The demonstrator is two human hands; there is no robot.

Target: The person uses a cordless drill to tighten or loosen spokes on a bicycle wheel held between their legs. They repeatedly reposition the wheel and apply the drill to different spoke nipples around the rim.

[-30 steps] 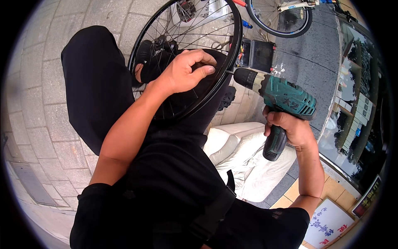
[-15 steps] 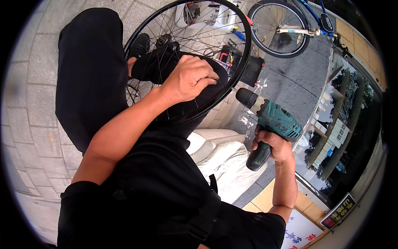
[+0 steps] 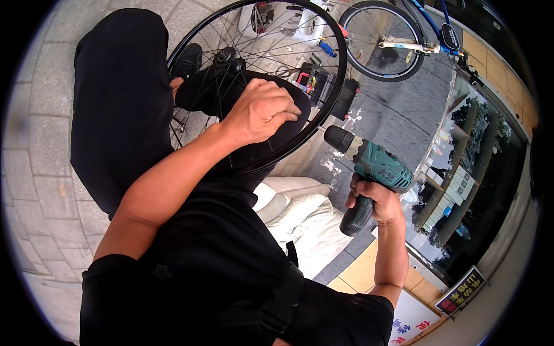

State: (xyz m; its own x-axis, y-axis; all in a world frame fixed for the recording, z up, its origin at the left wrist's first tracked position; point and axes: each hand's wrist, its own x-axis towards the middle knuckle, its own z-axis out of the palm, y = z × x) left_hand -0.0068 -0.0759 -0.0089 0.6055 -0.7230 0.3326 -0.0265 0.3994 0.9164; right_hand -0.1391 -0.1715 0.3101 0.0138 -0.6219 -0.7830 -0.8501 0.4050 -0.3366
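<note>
A black-rimmed bicycle wheel [image 3: 343, 63] with thin spokes and a dark hub [image 3: 226, 58] leans across my lap. My left hand [image 3: 266, 112] reaches in over the spokes. Its fingers are closed in a pinch on a spoke close to the rim's near right side. In my right hand [image 3: 378, 199] is a green and black cordless drill [image 3: 382, 164], gripped by its handle. The chuck points left at the outside of the rim, level with the pinching fingers, and a short bit sticks out towards it. Whether the bit touches the rim I cannot tell.
Beyond the wheel stand a white bin of tools [image 3: 249, 22] and a dark toolbox [image 3: 314, 81] on the pavement. A blue bicycle's wheel [image 3: 381, 40] is at the far right. White cloth [image 3: 300, 213] lies beside my lap, and a glass shop window [image 3: 461, 184] runs along the right.
The whole view has shifted slightly to the left. My hands, the drill and the wheel keep nearly the same positions relative to each other.
</note>
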